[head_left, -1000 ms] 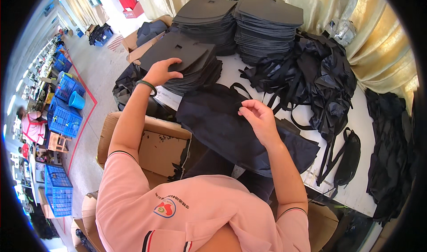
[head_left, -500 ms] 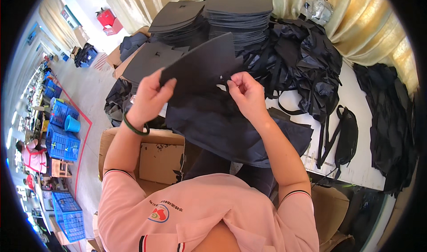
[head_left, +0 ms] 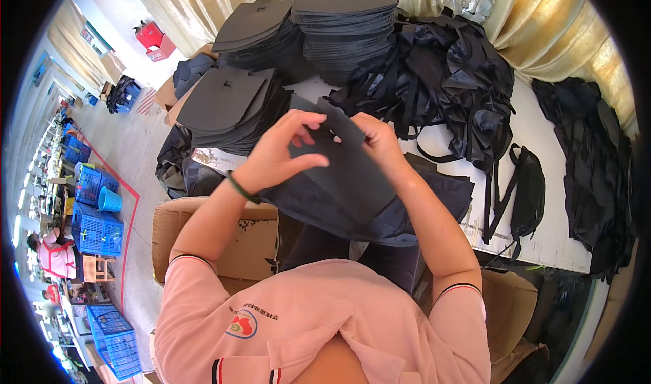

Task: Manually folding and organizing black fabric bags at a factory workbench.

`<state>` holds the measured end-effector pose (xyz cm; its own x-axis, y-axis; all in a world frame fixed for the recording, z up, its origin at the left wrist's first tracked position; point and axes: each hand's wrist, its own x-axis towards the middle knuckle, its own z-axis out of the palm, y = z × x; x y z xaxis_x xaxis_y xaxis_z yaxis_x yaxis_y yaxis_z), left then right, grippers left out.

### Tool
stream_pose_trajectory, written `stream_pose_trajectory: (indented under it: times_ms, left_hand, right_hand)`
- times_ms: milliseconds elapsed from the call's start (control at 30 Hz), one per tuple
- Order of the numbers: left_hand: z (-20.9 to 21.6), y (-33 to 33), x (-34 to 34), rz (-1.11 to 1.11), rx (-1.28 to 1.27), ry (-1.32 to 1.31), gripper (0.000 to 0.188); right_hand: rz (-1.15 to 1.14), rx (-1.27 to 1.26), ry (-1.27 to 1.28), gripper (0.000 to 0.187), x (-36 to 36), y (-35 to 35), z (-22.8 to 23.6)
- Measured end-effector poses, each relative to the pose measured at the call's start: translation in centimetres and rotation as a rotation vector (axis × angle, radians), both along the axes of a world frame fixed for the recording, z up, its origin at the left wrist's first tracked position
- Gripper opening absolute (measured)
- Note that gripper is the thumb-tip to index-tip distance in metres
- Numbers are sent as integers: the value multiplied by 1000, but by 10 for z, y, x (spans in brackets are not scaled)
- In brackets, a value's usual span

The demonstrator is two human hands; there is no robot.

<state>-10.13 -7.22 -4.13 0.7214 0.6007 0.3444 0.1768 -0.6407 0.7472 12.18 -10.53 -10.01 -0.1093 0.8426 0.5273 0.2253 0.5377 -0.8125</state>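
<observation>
Gold curtains point(head_left: 553, 45) hang behind the table's point(head_left: 564, 245) far edge, near a crumpled silvery plastic bag point(head_left: 469, 3). A black pouch point(head_left: 527, 194) lies close to the near right corner; dark cloth point(head_left: 590, 153) runs along the right edge. An open cardboard box point(head_left: 165, 238) stands off the near left corner. Farther left are blue crates point(head_left: 97, 229), a blue bucket point(head_left: 110, 200) and a wooden stool point(head_left: 99, 267).
</observation>
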Motion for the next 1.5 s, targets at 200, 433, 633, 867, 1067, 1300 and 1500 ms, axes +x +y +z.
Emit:
stream_pose_trajectory:
  times_ms: [200,433,633,867,1067,1300,1500]
  left_hand:
    - [-31,4,32,92,349,-106,22]
    - [-20,10,43,44,543,0,16]
    - [10,16,-8,137,-373,-367,9]
    - [5,59,-149,507,-480,-517,7]
    - [-15,71,-98,481,478,430,40]
    - [-65,61,110,-444,-235,359,46]
    - [-91,54,173,-683,-743,686,56]
  right_hand:
    - [452,-649,489,37,24,-17,22]
    - [345,-637,75,31,43,-33,53]
    - [152,-576,-31,42,85,-23,11]
    - [-104,-635,-492,43,151,-53,-58]
    - [-177,-668,-472,44,149,-66,-64]
    - [-197,-471,-610,60,123,-81,-27]
    - [-241,-466,-631,67,105,-90,-11]
